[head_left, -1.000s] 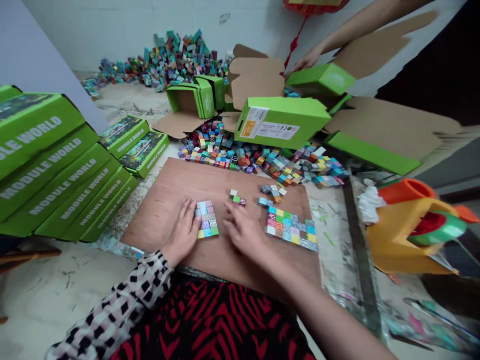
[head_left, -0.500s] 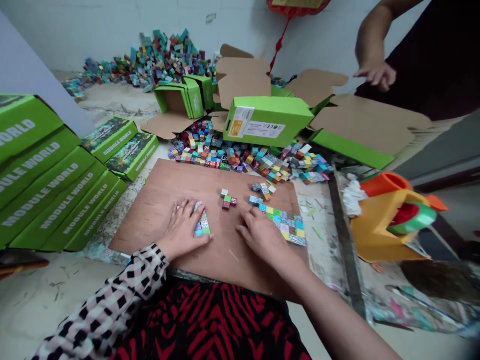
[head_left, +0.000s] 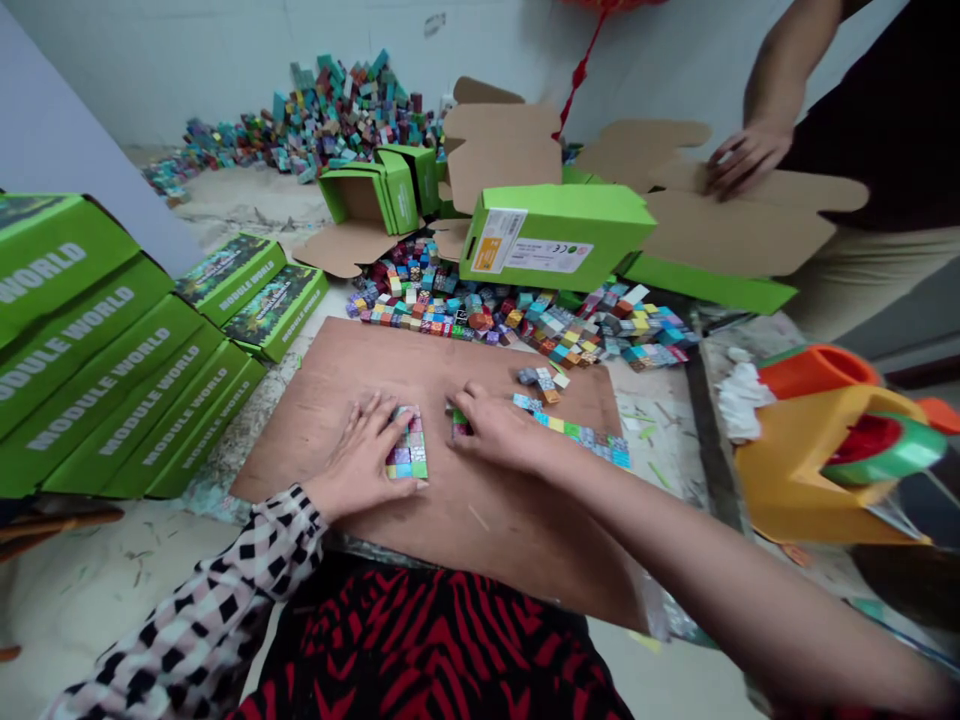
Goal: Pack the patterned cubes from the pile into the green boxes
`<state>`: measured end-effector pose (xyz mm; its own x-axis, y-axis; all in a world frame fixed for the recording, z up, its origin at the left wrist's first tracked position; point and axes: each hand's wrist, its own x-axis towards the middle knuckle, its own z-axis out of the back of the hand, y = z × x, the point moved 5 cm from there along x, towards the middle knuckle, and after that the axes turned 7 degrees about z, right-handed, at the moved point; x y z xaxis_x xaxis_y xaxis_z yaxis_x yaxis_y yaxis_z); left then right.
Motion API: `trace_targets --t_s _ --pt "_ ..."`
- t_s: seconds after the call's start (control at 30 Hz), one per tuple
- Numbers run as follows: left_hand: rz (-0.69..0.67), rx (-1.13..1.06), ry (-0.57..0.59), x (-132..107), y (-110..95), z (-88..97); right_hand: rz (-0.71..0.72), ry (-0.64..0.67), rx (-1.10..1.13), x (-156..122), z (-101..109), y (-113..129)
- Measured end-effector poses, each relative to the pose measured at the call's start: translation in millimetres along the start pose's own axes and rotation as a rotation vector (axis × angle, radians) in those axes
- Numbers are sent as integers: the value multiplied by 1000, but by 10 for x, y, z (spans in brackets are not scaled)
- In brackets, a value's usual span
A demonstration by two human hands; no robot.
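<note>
My left hand [head_left: 356, 455] lies on the brown board [head_left: 300, 400], its fingers stretched out and its thumb apart. Between its thumb and index finger is a flat patch of small patterned cubes [head_left: 409, 448], touching the hand's edge. To the right of that patch, my right hand [head_left: 495, 425] has its fingers closed around a few cubes [head_left: 458, 424], green and dark red, partly hidden under the fingers. A row of joined cubes [head_left: 592, 437] lies right of this hand, half covered by my forearm. Several loose grey and orange cubes [head_left: 541, 382] sit just beyond it.
Many cubes [head_left: 450, 300] are heaped behind the board, with a larger pile [head_left: 337, 120] by the wall. Open green boxes [head_left: 559, 235] stand there. Closed boxes [head_left: 112, 350] are stacked left. A yellow tape dispenser [head_left: 810, 470] is right. Another person's hand [head_left: 750, 160] touches a cardboard flap.
My right hand has moved left and closed on the green and dark red cubes. My left hand stays by its patch. The other person's hand has come down to the cardboard flap.
</note>
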<state>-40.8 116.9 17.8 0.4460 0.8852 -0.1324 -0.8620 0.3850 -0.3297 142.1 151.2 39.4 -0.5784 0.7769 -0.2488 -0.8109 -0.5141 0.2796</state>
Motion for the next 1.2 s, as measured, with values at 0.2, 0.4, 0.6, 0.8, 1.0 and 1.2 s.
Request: trace_targets --t_s 0.2,0.4,0.6,0.8,1.0,1.2 --pt "77 -40 -42 -93 134 -76 35 11 52 -158 -140 161" --pt "126 -177 -87 -139 237 -59 -62 -77 25 -155 -120 109" --pt "244 -463 -357 -252 366 -55 -55 -447 16 -414 -18 227" --pt "418 -1051 -578 -363 384 -116 136 -633 379 -599 -460 646" --pt "381 -1408 -574 -284 248 -223 65 -663 556 -423 -714 647" --pt "390 -1255 -480 -256 121 -294 40 -504 676 -249 -865 742"
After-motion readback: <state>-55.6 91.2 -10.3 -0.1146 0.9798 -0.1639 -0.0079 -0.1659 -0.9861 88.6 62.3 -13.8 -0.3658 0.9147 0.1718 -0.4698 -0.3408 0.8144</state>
